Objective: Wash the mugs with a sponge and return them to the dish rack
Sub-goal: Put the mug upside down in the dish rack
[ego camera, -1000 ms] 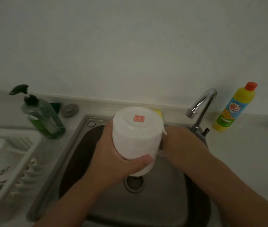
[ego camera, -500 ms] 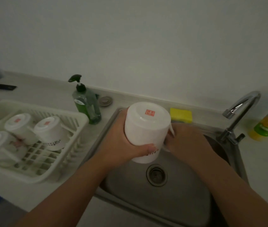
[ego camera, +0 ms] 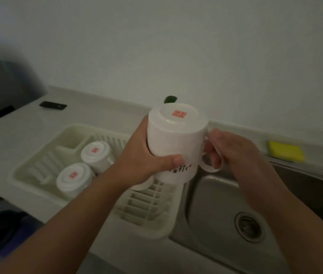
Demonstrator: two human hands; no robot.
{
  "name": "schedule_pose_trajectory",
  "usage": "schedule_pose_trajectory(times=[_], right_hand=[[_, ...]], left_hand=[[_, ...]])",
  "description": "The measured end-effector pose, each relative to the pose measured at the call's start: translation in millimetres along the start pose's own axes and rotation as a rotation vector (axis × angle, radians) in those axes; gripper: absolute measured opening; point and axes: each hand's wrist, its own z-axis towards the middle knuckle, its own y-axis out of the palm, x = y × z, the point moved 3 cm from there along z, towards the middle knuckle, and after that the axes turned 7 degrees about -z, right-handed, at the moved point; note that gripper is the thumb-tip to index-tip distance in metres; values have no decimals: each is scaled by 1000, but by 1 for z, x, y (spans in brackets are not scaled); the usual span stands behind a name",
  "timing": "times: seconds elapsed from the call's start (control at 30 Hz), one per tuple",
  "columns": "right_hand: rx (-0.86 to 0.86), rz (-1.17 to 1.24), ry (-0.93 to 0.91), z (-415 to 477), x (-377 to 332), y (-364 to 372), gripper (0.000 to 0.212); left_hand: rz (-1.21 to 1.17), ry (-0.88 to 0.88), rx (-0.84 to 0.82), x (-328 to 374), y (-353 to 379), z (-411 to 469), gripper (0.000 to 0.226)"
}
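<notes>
I hold a white mug [ego camera: 176,141] upside down, its base with a red square mark facing up. My left hand [ego camera: 143,157] grips its body and my right hand [ego camera: 228,149] holds its handle. The mug hangs over the right end of the cream dish rack [ego camera: 150,218], beside the sink. Two more white mugs [ego camera: 95,153] [ego camera: 73,178] stand upside down in the rack, and the rim of a third shows under my left hand. The yellow sponge [ego camera: 286,154] lies on the ledge behind the sink.
The steel sink [ego camera: 216,204] with its drain [ego camera: 248,227] is at the right. The dark pump top of a soap bottle [ego camera: 170,99] peeks out behind the held mug. A small black object [ego camera: 53,105] lies on the counter at the far left.
My view has swung left and both hands have carried the mug from above the sink toward the dish rack. The tap and the yellow detergent bottle have left the view.
</notes>
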Motion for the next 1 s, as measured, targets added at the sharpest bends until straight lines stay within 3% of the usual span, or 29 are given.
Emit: schedule_pose_trajectory(times=[0.23,0.37,0.7,1.0], right_hand=[[-4,-273,66,23,-26,110,59],[-1,-240,102,26,-23,141,68],[-5,-160,90,16,-1,155,53],[-81,-215,138,4,38,158,66]], left_hand=[[-54,-115,-16,-17,-112,-16,93],[-116,-201,-69,-36,-135,-17,103],[-1,-261,-235,-71,-126,-31,81],[156,-227,-325,-76,-113,-42,84]])
